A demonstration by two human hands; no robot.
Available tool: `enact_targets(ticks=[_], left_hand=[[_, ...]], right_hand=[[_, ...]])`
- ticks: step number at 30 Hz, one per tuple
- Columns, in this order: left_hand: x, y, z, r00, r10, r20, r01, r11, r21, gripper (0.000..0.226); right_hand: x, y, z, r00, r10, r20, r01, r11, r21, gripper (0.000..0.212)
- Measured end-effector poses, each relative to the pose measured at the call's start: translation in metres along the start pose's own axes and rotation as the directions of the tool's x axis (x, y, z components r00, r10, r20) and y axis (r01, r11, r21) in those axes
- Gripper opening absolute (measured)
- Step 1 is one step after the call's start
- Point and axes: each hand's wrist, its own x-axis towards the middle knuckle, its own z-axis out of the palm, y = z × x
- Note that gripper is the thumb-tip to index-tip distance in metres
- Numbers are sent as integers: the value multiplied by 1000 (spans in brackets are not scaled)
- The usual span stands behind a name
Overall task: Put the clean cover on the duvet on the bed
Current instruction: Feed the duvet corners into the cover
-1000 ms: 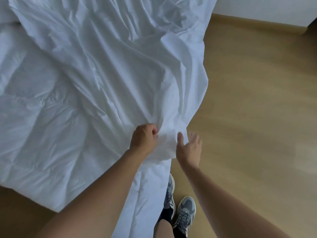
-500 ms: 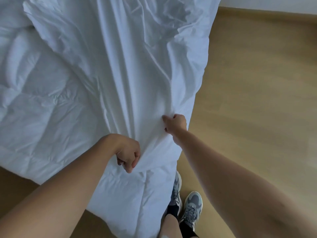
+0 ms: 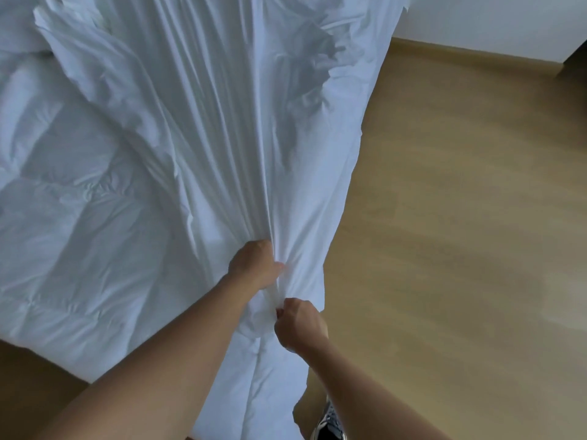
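Observation:
A thin white cover [image 3: 241, 128] lies in long pulled folds over a quilted white duvet [image 3: 73, 242] on the bed. The folds run from the far end down to my hands near the bed's corner. My left hand [image 3: 254, 265] is shut on a bunch of the cover. My right hand [image 3: 298, 325] is just below and to the right of it, fisted on the gathered fabric. The duvet's corner [image 3: 263, 385] hangs over the bed's edge below both hands.
Light wooden floor [image 3: 460, 249] stretches to the right of the bed. A white wall with a wooden skirting board [image 3: 476, 55] runs along the back right. My shoe [image 3: 328, 423] stands on the floor beside the hanging duvet corner.
My left hand moved up and right and regripped the cover. My right hand dropped down toward me and now holds the fabric below the left. The cover is pulled into tighter, straighter folds.

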Motion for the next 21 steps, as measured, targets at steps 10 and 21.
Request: enact_targets(ticks=[10, 21], left_hand=[[-27, -65, 26, 961, 277, 27, -270, 952, -143, 28], [67, -268, -53, 997, -4, 76, 36, 906, -421, 30]], right_hand=[[1, -33, 14, 733, 47, -679, 164, 956, 242, 20], [109, -224, 72, 865, -227, -447, 166, 971, -172, 79]])
